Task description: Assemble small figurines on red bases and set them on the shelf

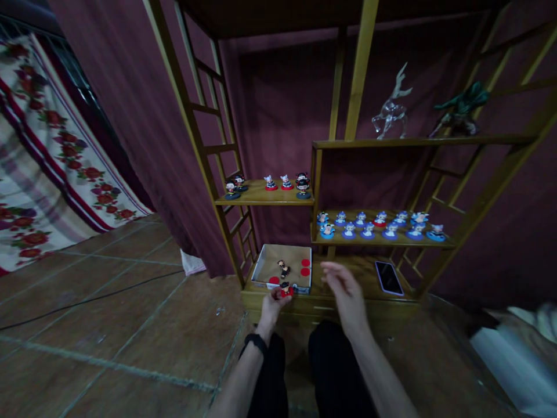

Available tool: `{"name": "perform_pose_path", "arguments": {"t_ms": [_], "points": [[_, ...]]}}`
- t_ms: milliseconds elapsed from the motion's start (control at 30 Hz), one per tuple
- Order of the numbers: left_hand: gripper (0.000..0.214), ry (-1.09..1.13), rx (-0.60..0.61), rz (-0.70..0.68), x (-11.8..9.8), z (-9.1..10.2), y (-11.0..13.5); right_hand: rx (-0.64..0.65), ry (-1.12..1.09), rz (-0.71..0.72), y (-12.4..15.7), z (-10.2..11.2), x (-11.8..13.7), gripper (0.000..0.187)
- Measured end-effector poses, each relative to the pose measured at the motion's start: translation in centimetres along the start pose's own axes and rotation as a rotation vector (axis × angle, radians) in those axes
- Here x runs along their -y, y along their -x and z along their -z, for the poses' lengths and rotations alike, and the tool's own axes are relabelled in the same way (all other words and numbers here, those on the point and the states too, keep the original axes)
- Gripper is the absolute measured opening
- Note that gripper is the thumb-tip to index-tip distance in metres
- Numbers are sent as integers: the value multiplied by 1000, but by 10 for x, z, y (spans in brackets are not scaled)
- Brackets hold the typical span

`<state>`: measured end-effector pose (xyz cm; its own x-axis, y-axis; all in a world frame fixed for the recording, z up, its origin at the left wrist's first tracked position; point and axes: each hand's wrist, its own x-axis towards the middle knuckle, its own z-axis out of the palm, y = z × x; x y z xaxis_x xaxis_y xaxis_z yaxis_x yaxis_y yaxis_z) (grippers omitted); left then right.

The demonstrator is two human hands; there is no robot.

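Observation:
My left hand [273, 303] is closed on a small figurine with a red base [286, 288], held at the front edge of a shallow cardboard box [261, 265]. Inside the box lie another small figurine [283, 268] and a few loose red discs [305, 267]. My right hand [343, 289] hovers just right of the box with its fingers loosely spread and nothing in them. Both hands are over the lowest wooden shelf [361, 273].
Small figurines on dark and red bases [270, 183] stand on the middle-left shelf. Several figurines on blue bases [378, 225] fill the right shelf. A phone [389, 277] lies on the bottom shelf. A glass deer [391, 110] and a dark green figure [461, 107] stand on top.

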<state>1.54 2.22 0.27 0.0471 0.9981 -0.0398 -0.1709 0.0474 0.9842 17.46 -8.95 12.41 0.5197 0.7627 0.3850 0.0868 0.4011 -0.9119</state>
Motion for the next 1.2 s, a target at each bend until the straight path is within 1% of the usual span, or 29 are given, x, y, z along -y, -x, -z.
{"name": "perform_pose_path", "arguments": {"t_ms": [100, 133, 200, 233, 300, 400, 433, 500, 600, 733, 933, 1067, 1200], "points": [[33, -1, 38, 2, 1, -1, 1, 123, -4, -205, 4, -20, -62, 24], [34, 4, 59, 3, 2, -2, 1, 139, -6, -270, 5, -26, -84, 24], [36, 16, 109, 6, 4, -3, 1, 187, -36, -342, 6, -37, -120, 26], [37, 18, 133, 8, 5, -4, 1, 190, -65, -353, 7, -40, -133, 29], [38, 9, 185, 8, 7, -5, 0, 255, -135, -387, 7, -44, -148, 33], [38, -13, 251, 1, 8, -8, -1, 350, -178, -392, 5, -46, -154, 39], [39, -20, 270, 4, 8, -9, -1, 354, -173, -378, 4, -46, -155, 40], [40, -29, 293, 16, 7, -10, -1, 324, -155, -354, 4, -47, -158, 39], [39, -16, 310, 71, 5, -11, 1, 307, -148, -372, 4, -49, -164, 35], [39, 35, 289, 139, 5, -11, 2, 358, -157, -430, 5, -49, -167, 32], [34, 33, 233, 150, 4, -12, 1, 386, -163, -453, 5, -50, -163, 34], [31, 24, 229, 133, 2, -13, 2, 378, -179, -462, 6, -51, -162, 34], [30, 26, 240, 133, 5, -13, 0, 337, -158, -471, 6, -52, -163, 37]]}}
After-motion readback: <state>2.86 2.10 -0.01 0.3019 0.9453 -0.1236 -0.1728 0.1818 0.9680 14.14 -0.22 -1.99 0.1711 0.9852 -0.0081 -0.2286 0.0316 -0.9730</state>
